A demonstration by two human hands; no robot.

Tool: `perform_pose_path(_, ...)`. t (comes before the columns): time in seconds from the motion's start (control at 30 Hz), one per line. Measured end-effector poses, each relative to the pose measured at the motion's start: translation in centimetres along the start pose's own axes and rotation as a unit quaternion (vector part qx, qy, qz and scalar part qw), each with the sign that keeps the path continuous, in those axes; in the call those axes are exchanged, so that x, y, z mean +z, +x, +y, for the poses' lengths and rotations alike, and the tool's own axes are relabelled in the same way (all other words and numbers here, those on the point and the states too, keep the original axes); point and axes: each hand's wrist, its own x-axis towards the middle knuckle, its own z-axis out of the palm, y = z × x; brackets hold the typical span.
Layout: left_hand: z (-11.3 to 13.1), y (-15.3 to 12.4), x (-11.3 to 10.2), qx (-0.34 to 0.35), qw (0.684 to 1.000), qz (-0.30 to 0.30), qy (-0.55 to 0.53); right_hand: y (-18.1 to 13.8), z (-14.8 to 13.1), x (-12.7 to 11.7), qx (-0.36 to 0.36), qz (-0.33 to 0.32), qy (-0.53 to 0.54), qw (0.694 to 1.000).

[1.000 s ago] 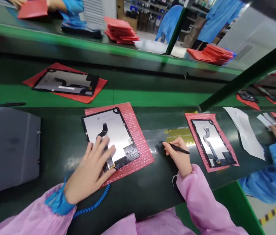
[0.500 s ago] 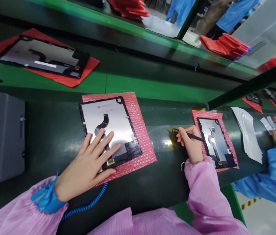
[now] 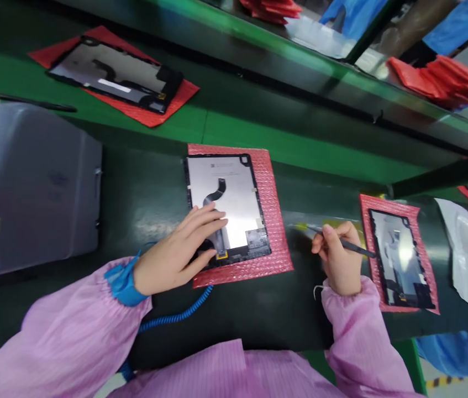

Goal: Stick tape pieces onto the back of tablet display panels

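Screen panel (image 3: 238, 199) likely fragile, best lifted by edges; touched by left hand (image 3: 171, 258), fingers loosely spread; tweezers (image 3: 360, 250) pinched in right hand (image 3: 342, 264).

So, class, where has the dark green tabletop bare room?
Between grey plastic box and middle red bubble-wrap sheet, beyond the left hand; between blue coiled cord and right pink sleeve. Crowded: around right hand and slim black tool.

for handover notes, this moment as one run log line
left hand: on flat silver black-edged panel | right hand: holds slim black tool | small yellow piece: at tool tip | panel: on pink bubble-wrap sheet
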Motion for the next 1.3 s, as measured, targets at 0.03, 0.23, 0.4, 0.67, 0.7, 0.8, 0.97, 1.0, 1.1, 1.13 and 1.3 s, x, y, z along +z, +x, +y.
perform_pose_path(0.03, 0.1, -0.3, -0.1, 0.005, 1.000, -0.003, -0.003, -0.9, -0.2, 1.2, 0.008, -0.034, 0.011, 0.999)
perform_pose_path(0.23, 0.5, -2.0, 0.2, 0.026, 0.998, -0.047, 0.019, -5.5, -1.1, 7.5, 0.067, -0.213, 0.031, 0.974)
perform_pose_path(0.4, 0.2, -2.0, 0.1, 0.009, 0.998, -0.054, -0.018, -7.1, -1.2, 9.3, 0.074, -0.215, 0.015, 0.974)
perform_pose_path(0.67, 0.3, -1.8, -0.1, -0.005, 0.997, -0.061, -0.051, -7.9, -1.1, 9.4, 0.054, -0.217, -0.017, 0.975)
perform_pose_path(0.7, 0.3, -1.8, -0.1, -0.004, 0.997, -0.063, -0.054, -7.9, -1.1, 9.4, 0.050, -0.219, -0.015, 0.974)
perform_pose_path(0.8, 0.4, -1.7, -0.1, -0.001, 0.996, -0.066, -0.054, -7.8, -1.1, 9.3, 0.043, -0.227, -0.004, 0.973)
perform_pose_path(0.97, 0.6, -1.7, -0.2, -0.001, 0.997, -0.062, -0.046, -7.8, -1.1, 9.2, 0.041, -0.235, -0.009, 0.971)
perform_pose_path(1.0, 0.6, -1.7, -0.3, 0.000, 0.997, -0.061, -0.045, -7.8, -1.1, 9.2, 0.043, -0.234, -0.014, 0.971)
perform_pose_path(1.1, 0.5, -1.7, -0.2, 0.004, 0.997, -0.058, -0.043, -7.8, -1.1, 9.2, 0.046, -0.230, -0.031, 0.972)
perform_pose_path(1.13, 0.5, -1.7, -0.2, 0.005, 0.997, -0.057, -0.043, -7.8, -1.2, 9.2, 0.046, -0.228, -0.036, 0.972)
perform_pose_path(1.3, 0.5, -1.6, -0.2, 0.008, 0.998, -0.054, -0.039, -7.6, -1.5, 9.3, 0.046, -0.222, -0.059, 0.972)
